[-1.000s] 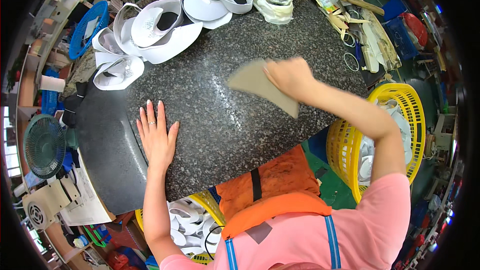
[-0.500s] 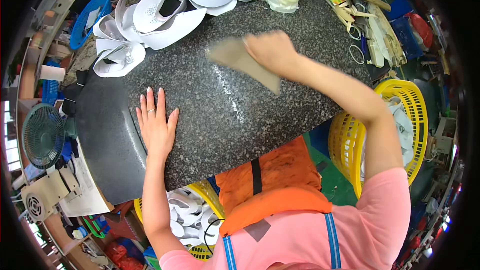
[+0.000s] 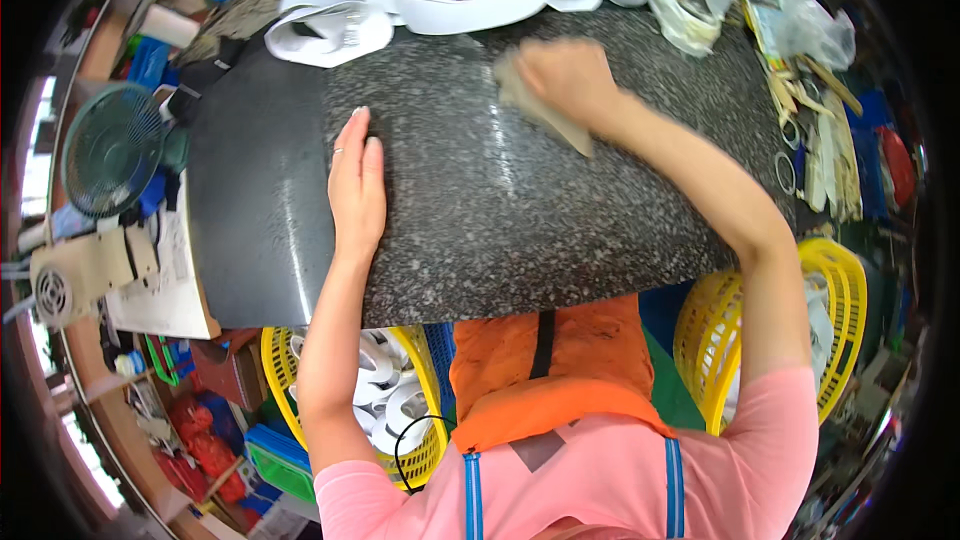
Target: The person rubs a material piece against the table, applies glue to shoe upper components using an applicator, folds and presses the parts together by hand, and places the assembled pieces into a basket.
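Note:
My left hand (image 3: 357, 190) rests on the speckled dark stone slab (image 3: 450, 250), its fingers extended and a ring on one of them. It lies near the seam with the smooth black sheet (image 3: 235, 200) and holds nothing. Over the upper middle of the slab, my right hand (image 3: 575, 80) grips a flat tan piece (image 3: 550, 118), blurred by motion, so I cannot make out its material. This piece is against or just above the stone. Left of it a pale shiny streak shows on the surface. Several white curved bands (image 3: 475, 8) are heaped along the slab's far edge.
Yellow baskets stand below the slab: one (image 3: 428, 380) at left with white pieces, another (image 3: 850, 290) by my right forearm. A whitish tub (image 3: 688, 25), a clear plastic bag (image 3: 815, 25) and scraps lie at the far right. A green fan (image 3: 115, 150) stands at left.
My head view has shifted, so the slab sits differently in the picture. My right hand has swung the tan piece to a steeper angle. My left hand's fingers have come closer together.

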The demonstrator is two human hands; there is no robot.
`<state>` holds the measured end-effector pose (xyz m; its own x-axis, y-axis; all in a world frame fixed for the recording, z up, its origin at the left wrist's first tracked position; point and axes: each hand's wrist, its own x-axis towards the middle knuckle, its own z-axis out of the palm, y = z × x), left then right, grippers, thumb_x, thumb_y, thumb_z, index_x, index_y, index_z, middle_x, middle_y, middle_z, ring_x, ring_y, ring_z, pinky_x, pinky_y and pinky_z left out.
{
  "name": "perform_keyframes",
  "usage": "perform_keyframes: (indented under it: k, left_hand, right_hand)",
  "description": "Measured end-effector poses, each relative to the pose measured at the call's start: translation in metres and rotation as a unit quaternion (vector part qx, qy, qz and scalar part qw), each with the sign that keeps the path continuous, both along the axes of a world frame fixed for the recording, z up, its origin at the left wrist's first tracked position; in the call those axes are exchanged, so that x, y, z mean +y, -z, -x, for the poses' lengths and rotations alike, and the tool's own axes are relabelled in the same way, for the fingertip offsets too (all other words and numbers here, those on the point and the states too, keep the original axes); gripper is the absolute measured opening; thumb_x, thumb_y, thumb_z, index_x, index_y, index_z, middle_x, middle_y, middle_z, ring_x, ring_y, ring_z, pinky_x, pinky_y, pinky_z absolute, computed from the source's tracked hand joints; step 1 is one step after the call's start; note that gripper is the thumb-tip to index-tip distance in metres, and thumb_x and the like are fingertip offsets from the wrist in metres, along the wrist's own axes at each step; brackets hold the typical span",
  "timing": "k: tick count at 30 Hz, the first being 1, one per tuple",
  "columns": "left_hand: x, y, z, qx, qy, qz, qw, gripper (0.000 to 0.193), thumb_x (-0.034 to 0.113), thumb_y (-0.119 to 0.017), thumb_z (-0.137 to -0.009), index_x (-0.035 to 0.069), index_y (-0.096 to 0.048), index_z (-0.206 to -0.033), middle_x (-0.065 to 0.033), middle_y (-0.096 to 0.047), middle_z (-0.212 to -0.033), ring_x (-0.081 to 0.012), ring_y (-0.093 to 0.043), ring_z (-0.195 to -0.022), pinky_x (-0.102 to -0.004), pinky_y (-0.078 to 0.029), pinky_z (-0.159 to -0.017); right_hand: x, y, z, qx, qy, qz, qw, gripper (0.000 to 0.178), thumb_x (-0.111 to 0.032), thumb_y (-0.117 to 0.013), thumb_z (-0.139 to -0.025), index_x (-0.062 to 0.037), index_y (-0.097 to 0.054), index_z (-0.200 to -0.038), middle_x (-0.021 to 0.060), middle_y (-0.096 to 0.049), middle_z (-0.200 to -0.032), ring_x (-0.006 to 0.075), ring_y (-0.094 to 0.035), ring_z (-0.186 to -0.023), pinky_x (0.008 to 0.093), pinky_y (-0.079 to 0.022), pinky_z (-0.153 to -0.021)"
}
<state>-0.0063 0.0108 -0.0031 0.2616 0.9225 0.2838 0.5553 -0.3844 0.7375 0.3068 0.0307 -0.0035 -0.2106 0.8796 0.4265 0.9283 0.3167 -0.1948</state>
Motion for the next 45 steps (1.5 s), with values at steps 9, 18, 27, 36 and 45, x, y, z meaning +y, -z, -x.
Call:
perform_keyframes:
  k: [9,18,27,36,45]
  left_hand:
    - [-0.001,0.006,0.002,-0.244,-0.037,0.061,0.967,0.036,0.017,-0.051,-0.104,-0.002,-0.057,-0.135,-0.0148,-0.058,-0.135,-0.023,-0.053,-0.128,-0.0337,-0.037,-0.111]
    - [0.003,0.011,0.001,-0.199,-0.06,-0.006,0.978,0.043,0.023,-0.046,-0.107,-0.003,-0.05,-0.141,-0.0156,-0.054,-0.141,-0.0238,-0.049,-0.133,-0.0354,-0.034,-0.114]
    - [-0.019,-0.031,-0.029,-0.569,0.091,0.286,0.766,0.054,0.04,-0.037,-0.108,0.002,-0.043,-0.147,-0.0127,-0.051,-0.145,-0.0241,-0.049,-0.135,-0.0412,-0.037,-0.114]
    - [-0.062,-0.052,-0.045,-0.124,0.172,0.27,0.939,0.025,0.009,-0.06,-0.096,0.0,-0.065,-0.118,-0.0056,-0.073,-0.088,-0.0135,-0.068,-0.079,-0.0289,-0.053,-0.073]
    - [-0.044,-0.012,-0.082,0.152,0.185,-0.113,0.964,0.055,0.023,-0.072,-0.087,0.003,-0.056,-0.135,-0.022,-0.05,-0.142,-0.0432,-0.043,-0.135,-0.0492,-0.035,-0.113]
  right_hand:
    - [-0.14,-0.002,0.031,-0.053,-0.273,-0.006,0.961,0.023,-0.021,-0.065,-0.079,-0.0138,-0.049,-0.064,0.0012,-0.049,-0.054,0.0204,-0.05,-0.042,0.0361,-0.04,-0.044]
    - [0.109,-0.002,0.167,-0.031,-0.086,0.003,0.996,0.024,-0.027,-0.058,-0.088,-0.0085,-0.072,-0.083,0.0132,-0.072,-0.075,0.0295,-0.071,-0.065,0.0432,-0.056,-0.061]
    - [-0.005,-0.069,0.103,0.415,-0.156,0.098,0.891,0.037,-0.036,-0.055,-0.099,-0.002,-0.067,-0.088,0.0161,-0.067,-0.075,0.0328,-0.066,-0.068,0.0401,-0.049,-0.062]
    - [-0.141,-0.057,-0.021,-0.043,-0.077,0.034,0.996,0.033,-0.036,-0.061,-0.095,-0.0108,-0.054,-0.075,0.0075,-0.059,-0.057,0.0288,-0.062,-0.051,0.0422,-0.049,-0.049]
    - [-0.1,0.006,-0.074,-0.168,-0.039,-0.046,0.984,0.012,-0.022,-0.059,-0.086,-0.0122,-0.059,-0.078,0.0049,-0.062,-0.059,0.0272,-0.064,-0.052,0.0414,-0.049,-0.05]
